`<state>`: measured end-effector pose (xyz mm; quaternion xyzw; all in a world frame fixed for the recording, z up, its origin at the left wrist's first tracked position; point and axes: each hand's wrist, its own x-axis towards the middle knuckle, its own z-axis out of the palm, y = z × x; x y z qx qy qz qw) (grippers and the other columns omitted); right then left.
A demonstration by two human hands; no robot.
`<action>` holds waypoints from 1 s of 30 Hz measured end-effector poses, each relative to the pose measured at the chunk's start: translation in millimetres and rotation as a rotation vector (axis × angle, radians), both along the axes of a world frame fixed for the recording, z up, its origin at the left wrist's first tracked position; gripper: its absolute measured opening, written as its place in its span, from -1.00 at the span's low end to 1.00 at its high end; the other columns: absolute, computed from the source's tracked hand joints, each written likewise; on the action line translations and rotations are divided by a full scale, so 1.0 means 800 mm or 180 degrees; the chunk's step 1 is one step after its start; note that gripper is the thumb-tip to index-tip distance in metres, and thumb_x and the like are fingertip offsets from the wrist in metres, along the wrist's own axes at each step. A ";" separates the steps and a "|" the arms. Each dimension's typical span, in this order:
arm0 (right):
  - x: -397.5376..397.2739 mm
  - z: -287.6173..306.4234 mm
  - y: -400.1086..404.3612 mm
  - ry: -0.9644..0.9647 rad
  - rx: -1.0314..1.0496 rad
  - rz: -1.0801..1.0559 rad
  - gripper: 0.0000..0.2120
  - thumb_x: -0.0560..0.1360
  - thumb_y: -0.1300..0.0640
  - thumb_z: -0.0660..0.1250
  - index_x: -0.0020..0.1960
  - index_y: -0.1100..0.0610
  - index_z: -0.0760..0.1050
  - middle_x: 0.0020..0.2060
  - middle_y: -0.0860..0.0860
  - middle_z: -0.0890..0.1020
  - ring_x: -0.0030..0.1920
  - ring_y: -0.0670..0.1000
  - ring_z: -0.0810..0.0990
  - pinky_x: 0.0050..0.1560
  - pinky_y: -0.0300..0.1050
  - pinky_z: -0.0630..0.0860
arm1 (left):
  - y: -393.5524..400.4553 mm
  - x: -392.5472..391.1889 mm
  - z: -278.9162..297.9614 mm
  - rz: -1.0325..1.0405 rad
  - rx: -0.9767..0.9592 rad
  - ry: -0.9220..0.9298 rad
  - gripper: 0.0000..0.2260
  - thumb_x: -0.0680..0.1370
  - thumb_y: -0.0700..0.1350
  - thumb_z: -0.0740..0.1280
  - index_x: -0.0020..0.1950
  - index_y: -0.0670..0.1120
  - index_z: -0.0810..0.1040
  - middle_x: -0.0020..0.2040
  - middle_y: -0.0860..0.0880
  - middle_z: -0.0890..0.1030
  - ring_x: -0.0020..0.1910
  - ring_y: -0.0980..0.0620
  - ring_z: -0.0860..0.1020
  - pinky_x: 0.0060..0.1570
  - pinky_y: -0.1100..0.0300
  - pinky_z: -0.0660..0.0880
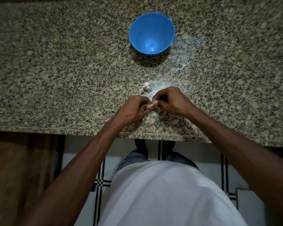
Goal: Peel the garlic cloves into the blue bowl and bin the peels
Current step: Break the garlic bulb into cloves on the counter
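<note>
My left hand (134, 108) and my right hand (171, 100) meet just above the granite counter (55, 79), near its front edge. Between their curled fingertips they pinch one small garlic clove (151, 105), mostly hidden by the fingers. Just beyond the hands, a small white clump of garlic (146, 88) lies on the counter. The blue bowl (151, 33) stands upright farther back, with nothing visible inside it.
A pale scrap of peel (183, 66) lies on the counter to the right of the bowl's shadow. The counter's front edge (72, 129) runs across the view, with a tiled floor (207, 160) below and a wooden panel (23, 168) at lower left. No bin is in view.
</note>
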<state>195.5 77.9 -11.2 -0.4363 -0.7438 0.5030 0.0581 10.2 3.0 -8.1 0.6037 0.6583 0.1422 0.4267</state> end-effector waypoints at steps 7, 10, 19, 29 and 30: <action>0.009 -0.005 0.004 0.0934 -0.1341 -0.0804 -0.88 0.57 0.29 0.46 0.08 0.32 0.69 -0.08 0.25 0.74 -0.09 0.13 0.73 0.00 -0.07 0.69 | -0.003 -0.004 -0.004 0.0540 0.0154 -0.0329 -0.86 0.62 -0.13 0.43 0.13 -0.10 0.73 -0.05 0.01 0.75 -0.09 0.11 0.70 -0.05 0.15 0.65; 0.008 -0.012 -0.003 0.1150 -0.1661 -0.1282 -0.85 0.58 0.33 0.44 0.13 0.32 0.68 -0.08 0.21 0.75 -0.05 0.11 0.73 0.02 -0.12 0.69 | -0.010 0.001 -0.009 0.0855 0.0112 -0.0595 -0.82 0.58 -0.11 0.48 0.16 -0.11 0.73 -0.01 0.02 0.75 -0.06 0.16 0.71 -0.03 0.24 0.63; 0.007 -0.019 -0.013 0.0322 -0.0488 -0.1244 -0.76 0.59 0.23 0.44 0.24 0.16 0.70 0.01 0.08 0.77 -0.06 0.02 0.77 0.09 0.12 0.71 | -0.027 0.014 -0.017 0.1708 0.0116 -0.1262 -0.77 0.48 -0.16 0.58 0.11 -0.20 0.74 0.00 -0.08 0.76 0.00 -0.02 0.74 0.13 -0.04 0.66; 0.009 -0.011 -0.030 0.0793 -0.0565 -0.1192 -0.89 0.54 0.16 0.53 0.04 0.16 0.74 -0.12 0.01 0.78 -0.10 0.01 0.77 0.03 0.04 0.72 | -0.019 0.020 -0.006 0.1592 0.0091 -0.1150 -0.81 0.56 -0.11 0.50 0.08 -0.22 0.73 -0.13 -0.10 0.76 -0.18 0.00 0.72 -0.06 0.03 0.68; 0.007 -0.011 -0.030 0.0752 -0.0454 -0.1155 -0.90 0.55 0.14 0.51 0.04 0.14 0.74 -0.13 -0.01 0.78 -0.11 -0.02 0.76 0.02 0.02 0.72 | -0.018 0.020 -0.005 0.1634 0.0047 -0.1192 -0.81 0.57 -0.12 0.50 0.07 -0.23 0.73 -0.15 -0.13 0.75 -0.21 0.01 0.70 -0.08 0.03 0.67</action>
